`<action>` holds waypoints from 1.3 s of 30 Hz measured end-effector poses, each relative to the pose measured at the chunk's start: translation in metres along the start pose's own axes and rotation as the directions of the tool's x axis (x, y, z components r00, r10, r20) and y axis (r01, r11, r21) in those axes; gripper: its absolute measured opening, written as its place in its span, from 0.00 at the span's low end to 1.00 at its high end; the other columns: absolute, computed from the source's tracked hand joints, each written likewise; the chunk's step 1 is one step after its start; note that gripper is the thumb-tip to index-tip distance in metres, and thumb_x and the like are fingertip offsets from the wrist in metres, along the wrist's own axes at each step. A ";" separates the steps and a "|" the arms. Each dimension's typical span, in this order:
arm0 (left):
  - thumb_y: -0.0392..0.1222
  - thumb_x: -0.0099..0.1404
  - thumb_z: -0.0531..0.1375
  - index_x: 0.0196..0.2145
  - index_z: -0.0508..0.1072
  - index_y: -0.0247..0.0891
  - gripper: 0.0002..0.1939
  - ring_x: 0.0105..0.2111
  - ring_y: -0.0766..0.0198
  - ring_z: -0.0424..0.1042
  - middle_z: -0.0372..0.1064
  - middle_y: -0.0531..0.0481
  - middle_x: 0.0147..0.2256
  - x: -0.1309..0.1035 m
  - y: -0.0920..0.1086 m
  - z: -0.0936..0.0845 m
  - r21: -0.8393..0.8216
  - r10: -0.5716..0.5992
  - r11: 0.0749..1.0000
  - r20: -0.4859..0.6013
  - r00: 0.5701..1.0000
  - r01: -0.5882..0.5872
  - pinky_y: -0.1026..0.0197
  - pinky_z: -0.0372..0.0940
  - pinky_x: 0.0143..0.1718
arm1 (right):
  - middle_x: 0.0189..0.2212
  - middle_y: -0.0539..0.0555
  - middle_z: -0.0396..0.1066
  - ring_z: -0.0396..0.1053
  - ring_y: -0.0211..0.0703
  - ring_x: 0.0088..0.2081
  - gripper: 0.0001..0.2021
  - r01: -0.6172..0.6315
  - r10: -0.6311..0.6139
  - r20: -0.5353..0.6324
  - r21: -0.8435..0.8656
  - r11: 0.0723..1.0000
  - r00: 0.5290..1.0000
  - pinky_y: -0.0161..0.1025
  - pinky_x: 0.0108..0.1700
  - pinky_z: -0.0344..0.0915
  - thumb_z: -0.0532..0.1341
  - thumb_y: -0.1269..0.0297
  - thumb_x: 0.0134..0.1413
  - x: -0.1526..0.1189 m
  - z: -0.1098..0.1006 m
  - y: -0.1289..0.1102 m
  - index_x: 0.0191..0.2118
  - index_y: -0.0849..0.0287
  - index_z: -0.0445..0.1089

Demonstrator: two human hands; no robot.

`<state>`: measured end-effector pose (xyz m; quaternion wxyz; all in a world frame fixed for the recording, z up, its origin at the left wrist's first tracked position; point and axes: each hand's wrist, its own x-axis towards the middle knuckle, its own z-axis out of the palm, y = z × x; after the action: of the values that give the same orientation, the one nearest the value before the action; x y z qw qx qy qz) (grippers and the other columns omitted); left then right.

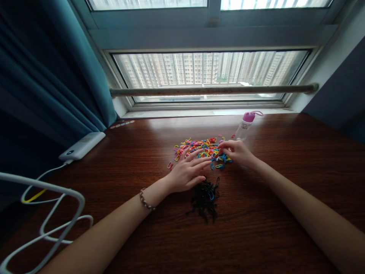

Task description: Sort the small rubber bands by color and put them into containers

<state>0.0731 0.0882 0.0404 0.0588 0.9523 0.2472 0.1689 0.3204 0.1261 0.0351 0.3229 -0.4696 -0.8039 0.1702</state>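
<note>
A heap of small colourful clip-like loops in pink, yellow, red and blue lies on the dark wooden table. My left hand, with a braided bracelet at the wrist, rests palm down over the heap's near left side, its fingers spread. At the right end of the heap, my right hand has thumb and fingertips pinched together; what sits between them is too small to make out. Closer to me, just below the left hand, is a pile of black pieces with a blue loop among them.
A clear bottle with a pink lid stands behind my right hand. On the left are a white power bank with a cable and a thick white bent tube. A blue curtain and a barred window border the table.
</note>
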 end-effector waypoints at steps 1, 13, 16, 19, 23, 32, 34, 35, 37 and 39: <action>0.52 0.64 0.47 0.58 0.52 0.44 0.27 0.60 0.53 0.44 0.57 0.50 0.56 0.001 -0.002 0.002 0.018 -0.019 1.000 0.033 0.999 0.019 0.47 0.39 0.59 | 0.27 0.51 0.74 0.68 0.38 0.29 0.11 0.032 -0.033 0.044 0.028 0.999 0.998 0.33 0.33 0.62 0.54 0.70 0.49 0.000 0.001 -0.002 0.33 0.59 0.73; 0.57 0.63 0.45 0.58 0.53 0.40 0.30 0.60 0.48 0.38 0.51 0.43 0.58 0.002 -0.005 0.013 0.090 -0.280 0.956 -0.007 0.960 0.279 0.37 0.31 0.57 | 0.25 0.51 0.73 0.66 0.37 0.26 0.12 -0.061 0.062 0.031 -0.043 0.997 0.998 0.32 0.29 0.59 0.53 0.74 0.44 0.000 -0.003 0.006 0.28 0.60 0.73; 0.56 0.63 0.47 0.57 0.56 0.40 0.28 0.60 0.48 0.40 0.53 0.42 0.57 0.002 -0.006 0.015 0.080 -0.282 0.955 -0.047 0.958 0.285 0.37 0.33 0.57 | 0.29 0.52 0.74 0.68 0.39 0.30 0.12 -0.023 0.023 0.078 -0.001 1.000 0.997 0.33 0.32 0.60 0.53 0.73 0.46 0.001 -0.002 0.004 0.31 0.59 0.74; 0.56 0.62 0.47 0.56 0.57 0.40 0.28 0.59 0.48 0.41 0.52 0.42 0.57 0.001 -0.008 0.017 0.067 -0.281 0.956 -0.065 0.957 0.285 0.38 0.35 0.57 | 0.34 0.53 0.74 0.68 0.39 0.32 0.13 -0.022 0.016 0.058 0.110 0.994 0.998 0.34 0.33 0.62 0.52 0.70 0.49 0.002 0.000 0.005 0.39 0.60 0.72; 0.56 0.62 0.48 0.55 0.58 0.40 0.27 0.59 0.48 0.42 0.52 0.42 0.57 0.001 -0.009 0.018 0.059 -0.277 0.958 -0.067 0.959 0.281 0.38 0.36 0.57 | 0.28 0.53 0.74 0.67 0.38 0.27 0.10 -0.070 0.070 -0.007 0.062 0.996 0.997 0.34 0.31 0.61 0.55 0.66 0.49 0.002 0.001 0.011 0.34 0.60 0.73; 0.54 0.62 0.49 0.54 0.60 0.40 0.25 0.59 0.49 0.42 0.51 0.43 0.57 0.001 -0.007 0.016 0.070 -0.273 0.958 -0.091 0.958 0.280 0.39 0.37 0.57 | 0.26 0.52 0.71 0.66 0.39 0.30 0.04 -0.053 0.057 0.034 -0.104 0.993 0.998 0.35 0.34 0.61 0.60 0.68 0.45 -0.003 0.012 0.007 0.31 0.59 0.70; 0.53 0.63 0.50 0.53 0.61 0.40 0.24 0.59 0.49 0.42 0.52 0.43 0.57 0.001 -0.007 0.016 0.075 -0.249 0.963 -0.118 0.961 0.259 0.40 0.38 0.58 | 0.26 0.51 0.70 0.66 0.39 0.28 0.06 -0.081 0.082 0.027 -0.044 0.996 0.996 0.35 0.33 0.62 0.60 0.69 0.45 -0.003 0.013 0.007 0.34 0.58 0.66; 0.52 0.63 0.50 0.52 0.62 0.39 0.23 0.59 0.50 0.43 0.53 0.43 0.57 0.001 -0.008 0.016 0.079 -0.232 0.967 -0.138 0.963 0.244 0.41 0.38 0.58 | 0.26 0.50 0.70 0.67 0.38 0.28 0.08 -0.091 0.091 0.015 -0.004 0.996 0.996 0.35 0.32 0.62 0.60 0.68 0.46 -0.002 0.012 0.006 0.35 0.58 0.65; 0.49 0.63 0.50 0.49 0.64 0.39 0.19 0.58 0.51 0.46 0.57 0.44 0.54 0.000 -0.010 0.016 0.087 -0.188 0.974 -0.187 0.964 0.207 0.43 0.39 0.58 | 0.26 0.50 0.70 0.67 0.39 0.28 0.10 -0.095 0.098 -0.017 0.121 0.988 0.995 0.36 0.32 0.63 0.60 0.67 0.46 -0.001 0.012 0.001 0.37 0.58 0.62; 0.46 0.64 0.51 0.47 0.66 0.39 0.15 0.56 0.54 0.51 0.62 0.45 0.50 -0.001 -0.012 0.015 0.089 -0.151 0.980 -0.246 0.957 0.177 0.45 0.42 0.58 | 0.27 0.50 0.71 0.69 0.39 0.29 0.11 -0.087 0.101 -0.032 0.297 0.951 0.994 0.36 0.33 0.65 0.60 0.66 0.46 -0.001 0.012 -0.009 0.38 0.57 0.59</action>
<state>0.0722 0.0981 0.0233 -0.0103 0.9031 0.3396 0.2626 0.3071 0.1212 0.0308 0.3995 -0.4577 -0.7384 0.2926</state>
